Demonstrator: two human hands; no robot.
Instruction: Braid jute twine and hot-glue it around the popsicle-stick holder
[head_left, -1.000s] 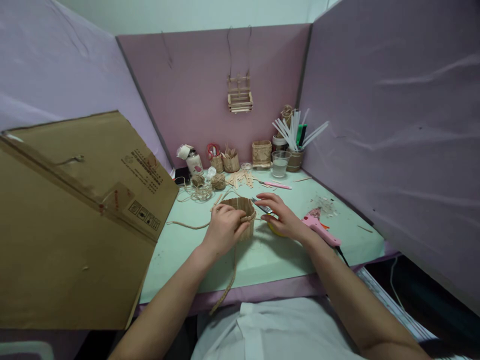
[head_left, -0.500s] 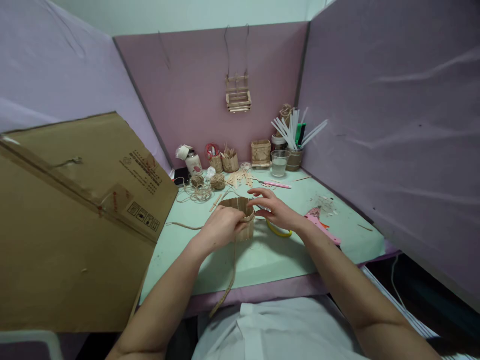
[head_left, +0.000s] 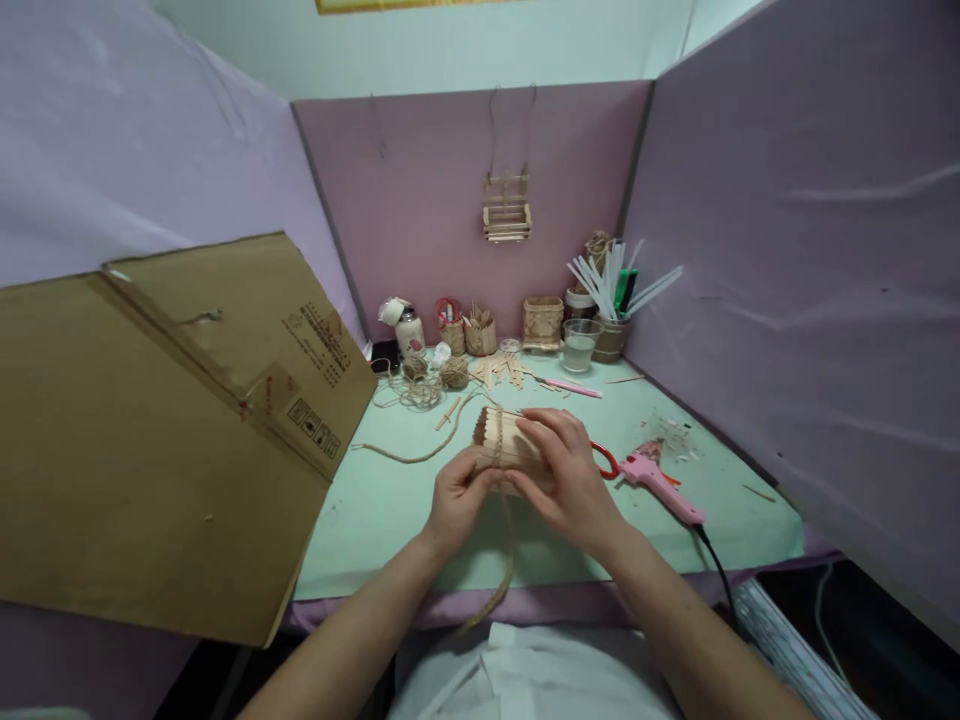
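Observation:
A round holder made of wooden craft sticks (head_left: 515,440) lies tilted on its side between my hands, its open end facing left. Braided twine (head_left: 498,430) runs around it near that rim, and a loose tail hangs down past the table's front edge. My left hand (head_left: 459,495) pinches the twine against the lower rim with thumb and fingers. My right hand (head_left: 568,475) wraps over the holder's other end, its thumb near my left thumb. Part of the holder is hidden by my fingers. Red-handled scissors (head_left: 604,460) lie just right of my right hand.
A pink glue gun (head_left: 664,485) with a black cord lies on the right. Twine balls (head_left: 454,373), loose sticks (head_left: 501,370), a pink pen-like tool (head_left: 570,386) and a cup of liquid (head_left: 579,350) stand behind. A large cardboard sheet (head_left: 187,450) leans at the left.
The holder has gone from upright to lying tilted on its side. My right hand, formerly spread beside it, now grips it, and my left hand has moved to the lower rim. The view has shifted.

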